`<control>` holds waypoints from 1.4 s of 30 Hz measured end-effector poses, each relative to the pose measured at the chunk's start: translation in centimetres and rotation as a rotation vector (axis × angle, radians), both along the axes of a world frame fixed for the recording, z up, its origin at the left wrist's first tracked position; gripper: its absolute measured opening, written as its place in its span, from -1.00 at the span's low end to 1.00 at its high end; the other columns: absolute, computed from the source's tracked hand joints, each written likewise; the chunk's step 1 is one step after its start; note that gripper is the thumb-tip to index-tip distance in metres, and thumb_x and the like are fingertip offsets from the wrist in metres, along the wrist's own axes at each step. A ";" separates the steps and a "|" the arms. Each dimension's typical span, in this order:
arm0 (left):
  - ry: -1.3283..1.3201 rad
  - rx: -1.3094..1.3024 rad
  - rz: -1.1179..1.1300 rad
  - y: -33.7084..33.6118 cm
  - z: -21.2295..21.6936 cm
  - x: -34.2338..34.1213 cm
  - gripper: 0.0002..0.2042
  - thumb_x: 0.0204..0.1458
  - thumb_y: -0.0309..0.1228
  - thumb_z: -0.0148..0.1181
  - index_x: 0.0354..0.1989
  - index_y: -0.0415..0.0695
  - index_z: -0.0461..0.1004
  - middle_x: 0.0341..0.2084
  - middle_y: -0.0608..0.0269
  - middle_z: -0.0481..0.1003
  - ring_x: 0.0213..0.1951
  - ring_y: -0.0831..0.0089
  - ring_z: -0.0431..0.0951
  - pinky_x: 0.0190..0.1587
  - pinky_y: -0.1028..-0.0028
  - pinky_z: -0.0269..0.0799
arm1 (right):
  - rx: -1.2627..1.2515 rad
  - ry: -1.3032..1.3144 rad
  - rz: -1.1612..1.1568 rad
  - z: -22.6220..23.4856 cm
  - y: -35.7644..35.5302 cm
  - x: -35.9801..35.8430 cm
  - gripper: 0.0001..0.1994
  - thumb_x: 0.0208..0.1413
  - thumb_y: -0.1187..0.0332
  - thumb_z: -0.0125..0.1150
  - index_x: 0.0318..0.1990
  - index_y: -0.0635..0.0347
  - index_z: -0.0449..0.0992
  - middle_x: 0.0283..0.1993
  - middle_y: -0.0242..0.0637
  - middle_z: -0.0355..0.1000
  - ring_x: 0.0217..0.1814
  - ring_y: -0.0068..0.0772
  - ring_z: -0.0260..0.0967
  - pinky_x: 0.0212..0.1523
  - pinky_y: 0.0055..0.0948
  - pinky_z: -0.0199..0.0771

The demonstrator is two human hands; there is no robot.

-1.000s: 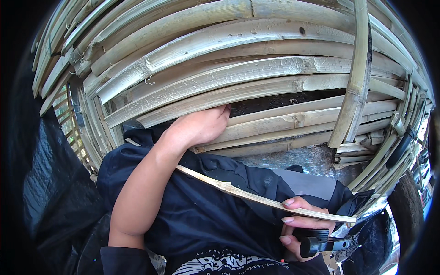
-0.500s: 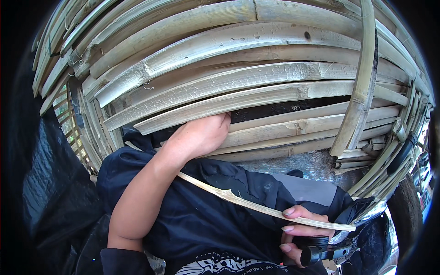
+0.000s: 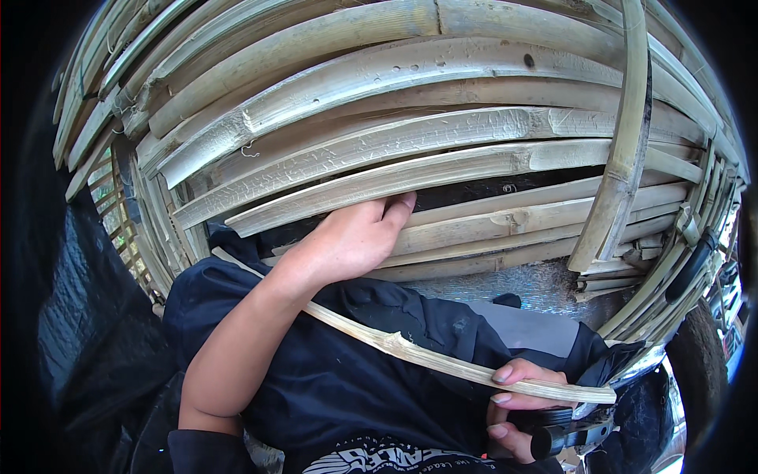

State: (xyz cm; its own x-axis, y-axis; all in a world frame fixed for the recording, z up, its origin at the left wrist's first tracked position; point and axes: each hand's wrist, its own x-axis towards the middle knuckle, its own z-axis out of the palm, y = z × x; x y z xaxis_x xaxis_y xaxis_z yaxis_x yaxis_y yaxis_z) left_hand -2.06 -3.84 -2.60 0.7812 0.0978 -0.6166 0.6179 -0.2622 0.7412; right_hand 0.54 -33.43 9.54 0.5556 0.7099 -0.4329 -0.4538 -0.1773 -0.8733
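Observation:
My left hand (image 3: 355,241) reaches up to the lower edge of a split bamboo slat (image 3: 426,172). Its thumb touches that edge, while the other fingers curl into the dark gap and are mostly hidden. At the lower right, my right hand (image 3: 517,399) is closed around one end of a long, thin bamboo strip (image 3: 395,344). The strip slants across my lap, passing beneath my left forearm. Below those fingers, against my right hand, is a black rounded piece with a metal plate (image 3: 572,437); whether the hand grips it too cannot be made out.
Several curved bamboo slats (image 3: 379,67) lie in rows ahead of me. An upright bamboo piece (image 3: 622,150) crosses them at the right, with a black handle (image 3: 693,266) beyond it. Black plastic sheeting (image 3: 95,316) hangs at the left.
My left hand has shifted slightly to the right along the slat, its thumb now more spread. The strip in my right hand has turned a little, showing more of its broad face.

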 end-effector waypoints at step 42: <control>-1.136 1.071 -0.956 3.7 1.5 3.4 -0.70 -0.03 -0.36 0.28 -0.08 -0.08 0.60 -0.01 0.41 0.52 0.12 0.48 0.49 0.23 0.21 0.39 | -0.011 0.097 -0.059 1.5 1.8 0.1 -0.64 -0.20 0.67 0.51 -0.13 0.46 0.68 0.06 0.05 0.56 0.09 -0.18 0.59 0.16 -0.33 0.59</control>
